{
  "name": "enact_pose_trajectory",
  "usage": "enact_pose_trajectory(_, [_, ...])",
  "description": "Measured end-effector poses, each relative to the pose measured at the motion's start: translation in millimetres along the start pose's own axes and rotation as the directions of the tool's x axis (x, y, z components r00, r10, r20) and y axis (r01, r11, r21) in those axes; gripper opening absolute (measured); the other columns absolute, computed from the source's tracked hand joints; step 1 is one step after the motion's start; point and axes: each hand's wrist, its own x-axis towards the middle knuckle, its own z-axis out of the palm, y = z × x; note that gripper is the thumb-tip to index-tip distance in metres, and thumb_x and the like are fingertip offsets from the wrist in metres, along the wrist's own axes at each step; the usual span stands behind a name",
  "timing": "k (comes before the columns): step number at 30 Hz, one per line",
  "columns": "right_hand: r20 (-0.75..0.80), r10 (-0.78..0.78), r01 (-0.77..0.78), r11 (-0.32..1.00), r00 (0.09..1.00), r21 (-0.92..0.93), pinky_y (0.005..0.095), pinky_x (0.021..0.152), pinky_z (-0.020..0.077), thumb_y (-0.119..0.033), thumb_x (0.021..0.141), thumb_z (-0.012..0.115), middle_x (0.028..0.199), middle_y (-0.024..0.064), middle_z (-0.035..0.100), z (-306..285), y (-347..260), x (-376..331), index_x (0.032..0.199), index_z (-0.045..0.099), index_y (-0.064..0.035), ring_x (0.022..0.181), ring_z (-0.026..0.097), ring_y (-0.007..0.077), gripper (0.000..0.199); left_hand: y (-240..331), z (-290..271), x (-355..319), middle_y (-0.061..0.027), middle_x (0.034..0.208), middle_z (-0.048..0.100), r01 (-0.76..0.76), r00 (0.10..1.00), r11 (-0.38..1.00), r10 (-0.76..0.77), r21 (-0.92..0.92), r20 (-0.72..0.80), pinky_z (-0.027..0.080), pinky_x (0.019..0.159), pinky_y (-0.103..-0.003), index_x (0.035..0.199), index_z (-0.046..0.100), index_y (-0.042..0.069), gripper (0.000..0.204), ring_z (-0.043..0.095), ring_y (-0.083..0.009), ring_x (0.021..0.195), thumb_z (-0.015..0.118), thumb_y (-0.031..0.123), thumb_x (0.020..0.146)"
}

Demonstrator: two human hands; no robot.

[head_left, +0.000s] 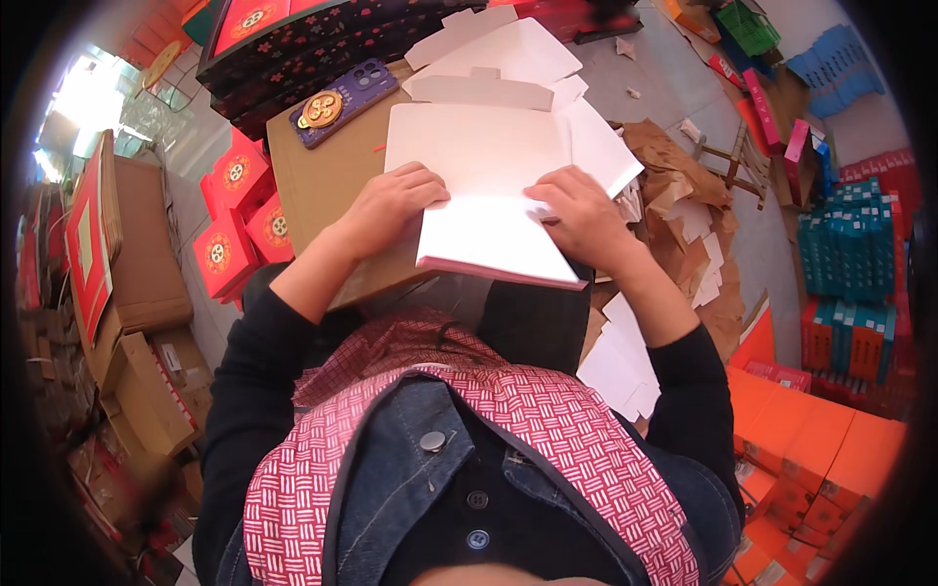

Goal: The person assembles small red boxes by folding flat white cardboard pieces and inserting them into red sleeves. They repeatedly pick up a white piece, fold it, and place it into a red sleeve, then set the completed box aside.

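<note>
Toward ten o'clock, red boxes (220, 256) are sitting in a cluster; at eleven, a phone (365, 90) is lying on brown cardboard (318, 186). The left hand (393, 203) is gripping one edge of the white card (489, 146), stretching out at twelve; the right hand (584, 215) is gripping the other. Crumpled paper (674, 166) is lying around two, orange boxes (782, 410) standing at four.

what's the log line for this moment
left hand: at left edge of white card | right hand: at its right edge | phone: on brown cardboard
</note>
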Motion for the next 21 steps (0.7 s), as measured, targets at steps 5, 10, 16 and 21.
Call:
enact_pose_trajectory(5, [0.139, 0.255, -0.291, 0.865, 0.957, 0.410, 0.0337, 0.064, 0.0503, -0.015, 0.078, 0.074, 0.079, 0.0175, 0.066, 13, 25, 28, 0.096, 0.069, -0.0003, 0.068, 0.064, 0.0253, 0.024, -1, -10, 26, -0.0105, 0.085, 0.068, 0.570, 0.821, 0.774, -0.549, -0.276, 0.155, 0.052, 0.073, -0.034, 0.099, 0.067, 0.001, 0.020, 0.065, -0.0215, 0.080, 0.066, 0.002, 0.078])
enact_pose_trajectory(10, [0.432, 0.333, -0.512, 0.752, 0.838, 0.414, 0.0317, 0.063, 0.0489, -0.021, 0.075, 0.079, 0.067, 0.0151, 0.064, 7, 43, 53, 0.088, 0.071, 0.0013, 0.059, 0.057, 0.0192, 0.027, -31, -1, 34, -0.0059, 0.087, 0.071, 0.672, 0.732, 0.562, -0.603, -0.483, 0.317, 0.051, 0.071, -0.028, 0.106, 0.069, 0.000, 0.029, 0.063, -0.0090, 0.078, 0.073, 0.003, 0.078])
enact_pose_trajectory(16, [-0.152, -0.015, 0.036, 0.990, 0.988, 0.135, 0.0360, 0.072, 0.0505, -0.017, 0.079, 0.075, 0.089, 0.0173, 0.065, -8, 14, 29, 0.098, 0.067, -0.0015, 0.081, 0.061, 0.0352, 0.026, 12, -16, 24, -0.0056, 0.079, 0.065, 0.120, 0.962, 0.979, -0.155, -0.162, -0.223, 0.052, 0.067, -0.033, 0.094, 0.069, 0.004, 0.025, 0.063, -0.0229, 0.073, 0.067, -0.006, 0.071])
enact_pose_trajectory(21, [-0.231, -0.243, 0.175, 0.944, 0.942, -0.281, 0.0322, 0.066, 0.0502, -0.013, 0.066, 0.068, 0.084, 0.0087, 0.064, -59, -18, 33, 0.092, 0.067, -0.0010, 0.078, 0.062, 0.0246, 0.028, 41, -41, 53, -0.0043, 0.087, 0.064, -0.223, 0.881, 0.948, 0.296, 0.229, -0.368, 0.052, 0.070, -0.036, 0.089, 0.059, 0.006, 0.027, 0.062, -0.0241, 0.083, 0.058, -0.007, 0.065])
